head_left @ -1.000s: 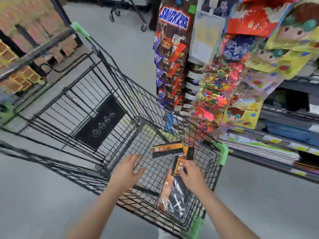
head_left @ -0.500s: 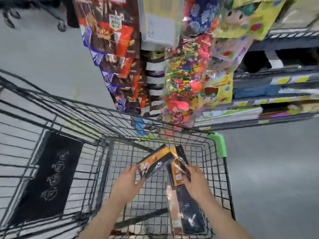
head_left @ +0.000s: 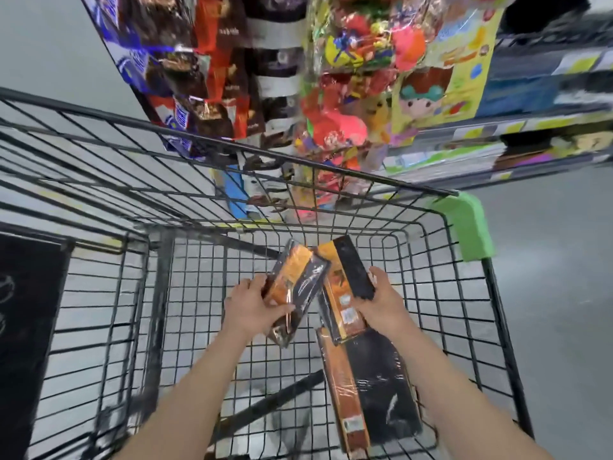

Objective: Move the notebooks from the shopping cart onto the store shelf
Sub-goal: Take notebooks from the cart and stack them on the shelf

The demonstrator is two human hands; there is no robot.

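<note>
Inside the black wire shopping cart my left hand grips an orange-and-black wrapped notebook, tilted up off the cart floor. My right hand holds a second orange-and-black notebook by its right edge, also raised. A third wrapped notebook lies flat on the cart's wire bottom below my right forearm. The store shelf with stacked notebooks and yellow price tags stands beyond the cart at the upper right.
A hanging display of chocolate bags and colourful toy packs rises just past the cart's far rim. A green plastic corner guard caps the cart's right corner. Grey floor lies to the right of the cart.
Both hands have closed on the two upper notebooks and lifted them from the cart floor. My view has moved closer and tilted down into the cart.
</note>
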